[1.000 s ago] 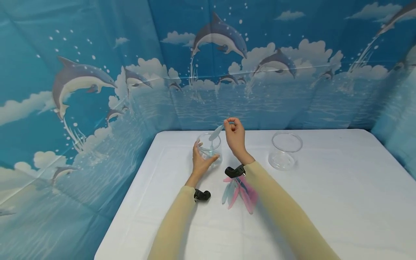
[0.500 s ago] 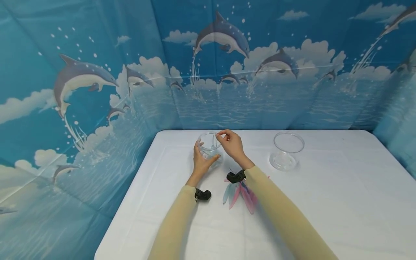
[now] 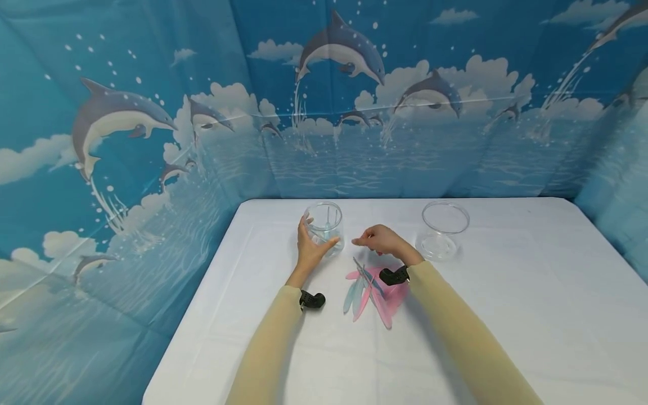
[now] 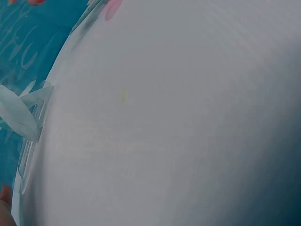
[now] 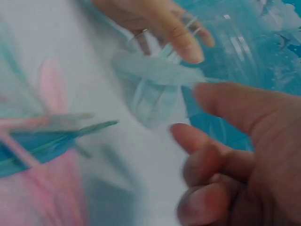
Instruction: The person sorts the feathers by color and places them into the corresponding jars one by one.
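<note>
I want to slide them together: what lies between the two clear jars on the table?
In the head view, the right hand shows between them, over white tablecloth; the feathers lie nearer the person, outside that stretch.

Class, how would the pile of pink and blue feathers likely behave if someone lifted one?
The feathers look thin, so they're probably light. Their narrow bare shafts suggest fairly stiff ends to pinch. Since they overlap, lifting one may drag others.

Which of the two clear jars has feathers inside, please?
The left jar, held by the left hand: pale blue feathers show inside it. The right jar, untouched, shows none.
</note>
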The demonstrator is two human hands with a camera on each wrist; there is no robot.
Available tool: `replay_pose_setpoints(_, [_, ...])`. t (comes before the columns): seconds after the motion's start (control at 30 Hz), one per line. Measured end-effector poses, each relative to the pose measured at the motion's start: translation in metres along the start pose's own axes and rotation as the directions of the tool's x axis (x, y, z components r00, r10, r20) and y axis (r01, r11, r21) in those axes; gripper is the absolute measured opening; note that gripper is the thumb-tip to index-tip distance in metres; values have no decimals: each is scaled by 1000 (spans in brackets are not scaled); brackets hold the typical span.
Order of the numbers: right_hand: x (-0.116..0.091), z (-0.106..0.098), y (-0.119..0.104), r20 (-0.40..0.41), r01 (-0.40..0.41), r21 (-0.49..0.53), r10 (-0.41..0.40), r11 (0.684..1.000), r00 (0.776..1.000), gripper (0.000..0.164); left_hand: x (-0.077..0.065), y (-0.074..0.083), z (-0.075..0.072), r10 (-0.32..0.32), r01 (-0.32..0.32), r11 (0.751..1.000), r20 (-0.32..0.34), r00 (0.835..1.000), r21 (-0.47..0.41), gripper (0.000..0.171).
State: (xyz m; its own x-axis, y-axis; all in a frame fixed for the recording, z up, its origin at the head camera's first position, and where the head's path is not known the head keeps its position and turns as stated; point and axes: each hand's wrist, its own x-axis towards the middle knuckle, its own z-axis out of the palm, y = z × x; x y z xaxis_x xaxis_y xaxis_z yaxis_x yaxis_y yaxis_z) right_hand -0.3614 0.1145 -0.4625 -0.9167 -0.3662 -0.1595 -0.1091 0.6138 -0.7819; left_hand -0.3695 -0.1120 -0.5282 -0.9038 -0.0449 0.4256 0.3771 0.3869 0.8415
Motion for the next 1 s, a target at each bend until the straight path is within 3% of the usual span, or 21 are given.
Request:
replay_pose_setpoints(0.07, [-1,4,5,70,-1,-65,5,998,998,40,1,-1,0,-4,4,1000,-3,1000,-1,107])
replay_pose_setpoints(0.13, [-2,10,7,86,-3,-136,15,991,996,37,1,-2,0,-11,11,1000,-2,1000,3,107])
replay_pose_setpoints(0.4, [-2,30,5,-25,-103,-329,101,939,995,35,0,-1,1,-22,22,1000,1,1000,3,107])
replay_pose_setpoints(0.63, [-3,33,5,-43,-121,-275,114,954,993,26,-1,0,2,-6,6,1000,-4,1000,-11,106])
replay_pose_setpoints(1.0, [-5,21,15,-84,-72,-99,63,992,994,29,-2,2,1,-2,2,1000,-4,1000,-10,106])
